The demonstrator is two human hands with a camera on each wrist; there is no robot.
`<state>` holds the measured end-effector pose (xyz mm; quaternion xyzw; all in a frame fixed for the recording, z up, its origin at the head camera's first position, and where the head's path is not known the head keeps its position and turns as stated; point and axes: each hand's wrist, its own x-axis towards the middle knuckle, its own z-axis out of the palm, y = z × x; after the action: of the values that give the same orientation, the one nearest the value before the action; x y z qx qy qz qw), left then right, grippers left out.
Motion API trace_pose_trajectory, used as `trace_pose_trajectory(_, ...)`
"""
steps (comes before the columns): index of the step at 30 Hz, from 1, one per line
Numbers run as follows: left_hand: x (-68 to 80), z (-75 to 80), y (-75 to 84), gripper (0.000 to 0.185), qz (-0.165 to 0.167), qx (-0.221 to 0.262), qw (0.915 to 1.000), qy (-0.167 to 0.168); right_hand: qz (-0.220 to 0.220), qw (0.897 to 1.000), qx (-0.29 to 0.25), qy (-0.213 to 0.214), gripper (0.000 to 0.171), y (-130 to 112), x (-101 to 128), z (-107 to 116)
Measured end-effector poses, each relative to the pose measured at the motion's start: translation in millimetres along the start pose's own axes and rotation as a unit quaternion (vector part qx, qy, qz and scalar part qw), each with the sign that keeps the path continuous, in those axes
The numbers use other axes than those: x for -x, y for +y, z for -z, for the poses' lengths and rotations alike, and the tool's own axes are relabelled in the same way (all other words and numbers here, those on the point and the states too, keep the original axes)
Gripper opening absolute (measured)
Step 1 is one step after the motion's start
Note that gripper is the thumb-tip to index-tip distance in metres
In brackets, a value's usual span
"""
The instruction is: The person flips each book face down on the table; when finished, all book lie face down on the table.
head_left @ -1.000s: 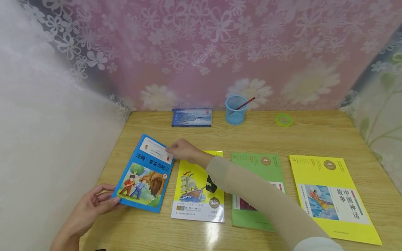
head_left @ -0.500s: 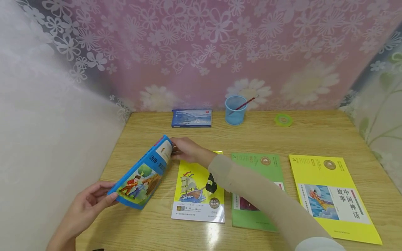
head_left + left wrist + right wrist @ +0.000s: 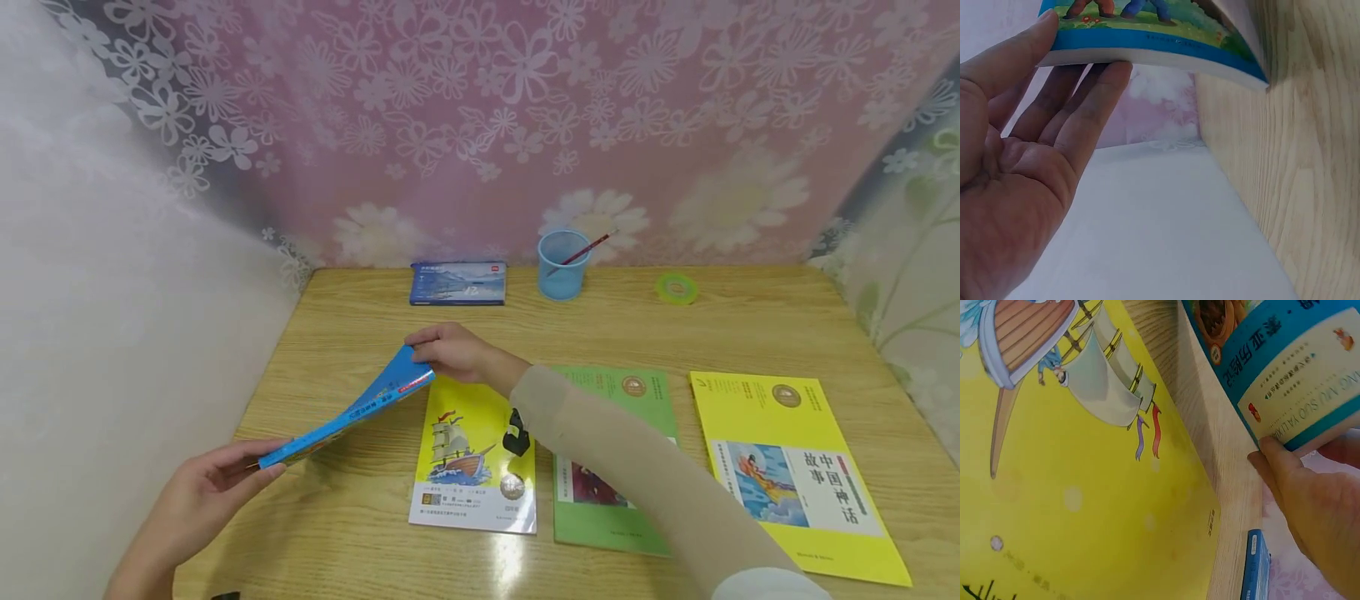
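moved: you tipped the blue book (image 3: 352, 410) from flat onto its edge.
axis: near-left to far-right.
hands: your left hand (image 3: 198, 492) pinched its near end, your right hand (image 3: 453, 352) its far end.

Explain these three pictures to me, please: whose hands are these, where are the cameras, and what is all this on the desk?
No machine here: a person works with two bare hands. The wide picture comes from a camera on their head; the two close-ups come from cameras on each wrist.

Both hands lift one blue storybook off the wooden desk. The left hand holds its near end, thumb on the cover and fingers underneath, as the left wrist view shows. The right hand pinches its far corner.

Lying flat are a yellow ship book, a green book partly under the sleeve, and a large yellow book. At the back stand a small blue box, a blue cup holding a pencil, and a green tape roll.
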<state>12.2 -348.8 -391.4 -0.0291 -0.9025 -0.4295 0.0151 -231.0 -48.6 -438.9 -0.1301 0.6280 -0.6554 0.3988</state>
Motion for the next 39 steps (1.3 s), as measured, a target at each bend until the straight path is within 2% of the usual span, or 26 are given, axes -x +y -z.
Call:
trace_pose_trajectory(3, 0.9, -4.3, -1.8, 0.032, -0.058, -0.001, 0.9983, 0.007, 0.007, 1.000, 0.017, -0.002, 0.051, 0, 0, 0)
trace_pose_trajectory(6, 1.6, -8.2, -2.3, 0.040, -0.107, -0.028, 0.9938, 0.009, 0.014, 0.999, 0.033, -0.004, 0.054, 0, 0, -1)
trace_pose_trajectory(9, 1.9, -11.6, -0.3, 0.052, -0.132, -0.075, 0.9884, 0.006, 0.024, 0.999, 0.046, -0.009, 0.055, 1, 1, -1)
trace_pose_trajectory(13, 1.0, -19.2, 5.7, 0.066, -0.161, -0.160, 0.9739, 0.000, 0.050, 0.996, 0.074, -0.014, 0.057, 4, 0, 0)
trace_pose_trajectory(16, 0.9, -27.5, 10.1, 0.067, -0.181, -0.214, 0.9599, -0.005, 0.063, 0.993, 0.101, -0.014, 0.059, 7, -1, 1)
trace_pose_trajectory(18, 1.9, -33.3, 12.7, 0.065, -0.177, -0.236, 0.9554, -0.011, 0.066, 0.991, 0.115, -0.013, 0.061, 9, -1, 1)
trace_pose_trajectory(20, 3.0, -38.8, 13.9, 0.063, -0.168, -0.243, 0.9551, -0.021, 0.064, 0.990, 0.128, -0.013, 0.061, 10, -2, 1)
trace_pose_trajectory(28, -0.3, -55.6, 12.6, 0.055, -0.115, -0.203, 0.9675, -0.097, 0.068, 0.985, 0.158, -0.007, 0.062, 11, 1, -1)
trace_pose_trajectory(34, -2.2, -68.2, 6.2, 0.058, -0.115, -0.193, 0.9653, -0.132, 0.055, 0.984, 0.169, -0.002, 0.061, 15, 0, 0)
trace_pose_trajectory(39, -3.3, -73.7, 5.2, 0.061, -0.101, -0.210, 0.9596, -0.158, 0.053, 0.981, 0.184, 0.009, 0.058, 19, -3, 1)
